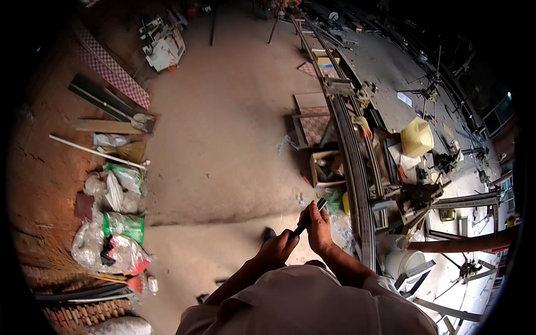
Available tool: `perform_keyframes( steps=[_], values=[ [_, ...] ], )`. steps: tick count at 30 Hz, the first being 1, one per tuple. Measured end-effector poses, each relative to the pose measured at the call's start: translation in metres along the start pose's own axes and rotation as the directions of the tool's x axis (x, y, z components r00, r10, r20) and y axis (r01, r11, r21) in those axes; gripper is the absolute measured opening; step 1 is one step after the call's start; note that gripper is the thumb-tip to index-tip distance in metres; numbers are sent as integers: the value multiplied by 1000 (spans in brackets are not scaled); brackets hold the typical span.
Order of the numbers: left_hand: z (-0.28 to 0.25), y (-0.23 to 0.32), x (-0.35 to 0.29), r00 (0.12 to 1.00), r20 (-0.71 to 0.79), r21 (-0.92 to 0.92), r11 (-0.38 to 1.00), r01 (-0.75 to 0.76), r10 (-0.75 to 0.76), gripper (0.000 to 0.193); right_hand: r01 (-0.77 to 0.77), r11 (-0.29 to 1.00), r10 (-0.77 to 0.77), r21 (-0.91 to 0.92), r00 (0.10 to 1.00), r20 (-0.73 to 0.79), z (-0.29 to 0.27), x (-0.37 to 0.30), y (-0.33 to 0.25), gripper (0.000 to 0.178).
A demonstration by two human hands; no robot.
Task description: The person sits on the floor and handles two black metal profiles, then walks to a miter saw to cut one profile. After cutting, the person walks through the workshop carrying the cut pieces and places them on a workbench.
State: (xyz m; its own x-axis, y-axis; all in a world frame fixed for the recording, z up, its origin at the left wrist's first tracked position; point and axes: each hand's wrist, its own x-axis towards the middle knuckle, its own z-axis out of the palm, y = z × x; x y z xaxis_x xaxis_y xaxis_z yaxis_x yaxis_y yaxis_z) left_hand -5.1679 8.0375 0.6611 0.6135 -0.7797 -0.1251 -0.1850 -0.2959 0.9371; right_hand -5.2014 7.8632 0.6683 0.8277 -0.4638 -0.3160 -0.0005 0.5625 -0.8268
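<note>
A short, dark, straight bar [303,226] slants between my two hands in front of my body. Its lower end is in my left hand [274,249], whose fingers are closed round it. Higher up, my right hand [320,230] grips the same piece near its top end, which pokes out past the fingers and shows light lines like grooves. The bar's exact kind is not clear. Just to the right of my hands runs a long metal-railed workbench [363,223].
A yellow plastic container [417,137] and a white bucket [403,262] are at the right. Under the bench stands an open cardboard box [326,169]. Along the left wall lie plastic bags [124,226], a shovel [143,121] and boards. A white machine [166,52] stands far left.
</note>
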Motion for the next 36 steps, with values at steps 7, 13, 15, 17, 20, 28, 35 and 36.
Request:
perform_keyframes(
  steps=[7, 13, 15, 17, 20, 28, 35, 36],
  values=[
    [-144, 18, 112, 982, 5, -143, 972, 188, -189, 39, 105, 993, -100, -54, 992, 82, 101, 151, -59, 37],
    [-218, -34, 225, 966, -71, -275, 936, 220, -248, 40, 87, 974, -62, -210, 991, 120, 141, 312, -49, 37],
    [-241, -55, 270, 949, -88, -300, 916, 265, -304, 41, 43, 976, -11, -212, 989, 148, 151, 374, -42, 36],
    [-270, -83, 320, 951, -135, -277, 932, 233, -278, 40, 16, 965, 31, -263, 985, 172, 167, 442, -42, 37],
    [-321, -109, 416, 926, -238, -331, 921, 207, -294, 39, -26, 900, 114, -435, 978, 177, 212, 551, -71, 43],
    [-467, -85, 596, 888, -261, -538, 821, 192, -378, 48, 6, 859, 182, -511, 930, 318, 320, 776, -141, 52],
    [-598, -168, 769, 926, -324, -360, 930, 67, -193, 47, 119, 850, 49, -513, 952, 302, 398, 969, -146, 45],
    [-627, -168, 800, 941, -280, -375, 924, 76, -191, 48, 208, 786, -15, -582, 948, 318, 406, 1001, -151, 44]
  ],
)
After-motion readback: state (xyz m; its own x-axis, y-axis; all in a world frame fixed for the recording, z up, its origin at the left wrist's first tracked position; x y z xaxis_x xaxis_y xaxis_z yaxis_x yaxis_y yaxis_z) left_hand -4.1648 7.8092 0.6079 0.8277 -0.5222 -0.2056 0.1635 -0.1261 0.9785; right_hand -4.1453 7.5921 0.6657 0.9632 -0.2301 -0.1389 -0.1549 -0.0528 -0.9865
